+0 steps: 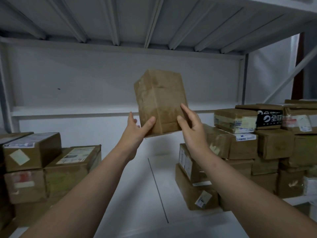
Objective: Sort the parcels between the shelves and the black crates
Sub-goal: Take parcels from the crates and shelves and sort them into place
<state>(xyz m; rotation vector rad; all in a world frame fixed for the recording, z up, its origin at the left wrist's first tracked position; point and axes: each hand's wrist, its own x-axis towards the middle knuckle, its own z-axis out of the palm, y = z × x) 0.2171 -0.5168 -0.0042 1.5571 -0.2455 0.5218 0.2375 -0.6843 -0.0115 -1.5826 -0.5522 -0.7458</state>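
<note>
Readable only in part: a black label [269,117] on a box in the right stack [248,148], with a round white logo and white Chinese characters, the first looking like 全, the rest cut off or blurred. Handwritten digits across the white label [75,154] of a box in the left stack [42,162], too smeared to read. Printed slips and barcodes on other boxes, too small to make out. For the parcel [159,100], a plain brown carton, taller than wide, wrapped in shiny clear tape, creased and scuffed, slightly tilted. Held up in the air above the white shelf [120,177], between the two stacks and touching neither, in front of the pale back wall. Gripped at its lower left corner by the left hand [137,127], thumb across the front face, fingers curled round behind. Clasped at its lower right edge by the right hand [190,124], thumb on the front, forefinger laid up the side, other fingers loosely bent. Directly below, white shelf board with a thin dark seam [157,188]. Overhead, the ribbed underside of the upper shelf [154,23], well apart from the parcel.
</note>
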